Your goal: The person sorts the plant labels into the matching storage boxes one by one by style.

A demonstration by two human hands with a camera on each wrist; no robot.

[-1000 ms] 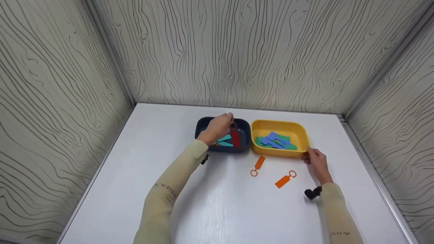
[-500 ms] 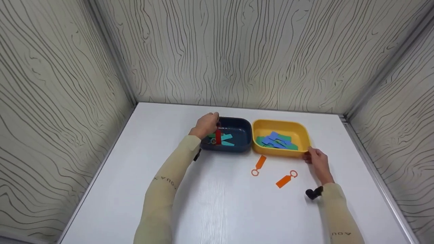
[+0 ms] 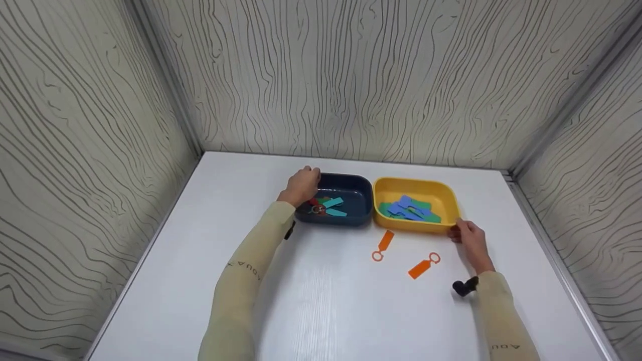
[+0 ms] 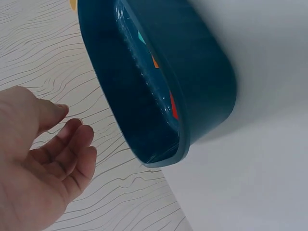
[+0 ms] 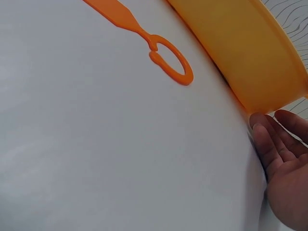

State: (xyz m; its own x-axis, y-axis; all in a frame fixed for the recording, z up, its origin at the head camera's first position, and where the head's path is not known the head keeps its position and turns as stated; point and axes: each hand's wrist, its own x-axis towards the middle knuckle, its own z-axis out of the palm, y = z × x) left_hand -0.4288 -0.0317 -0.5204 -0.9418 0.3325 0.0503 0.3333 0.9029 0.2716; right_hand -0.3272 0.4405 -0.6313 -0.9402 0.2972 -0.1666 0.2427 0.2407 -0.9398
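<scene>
My left hand (image 3: 302, 185) is above the left end of a dark blue bin (image 3: 346, 219). In the left wrist view its fingers (image 4: 82, 139) are loosely bent and hold nothing, apart from the bin wall. A red tag (image 3: 313, 201) lies in the bin beside teal tags (image 3: 333, 202) and other small pieces, partly hidden by the hand. My right hand (image 3: 472, 243) is at the near right corner of a yellow bin (image 3: 444, 195). Seen from the right wrist, its fingertips lie against or very near the bin's outer wall, with nothing pinched between them.
Two orange ring tags lie on the white table (image 3: 321, 301): one tag (image 3: 385, 241) just in front of the bins, another tag (image 3: 419, 269) farther right. Blue tags (image 3: 405, 206) and green tags (image 3: 430, 216) are piled in the yellow bin. Wood-patterned panels (image 3: 326, 85) enclose the table.
My left hand moved left over the dark blue bin and let go of the red tag, which hung from its fingers before and now lies inside. The right hand stayed by the yellow bin.
</scene>
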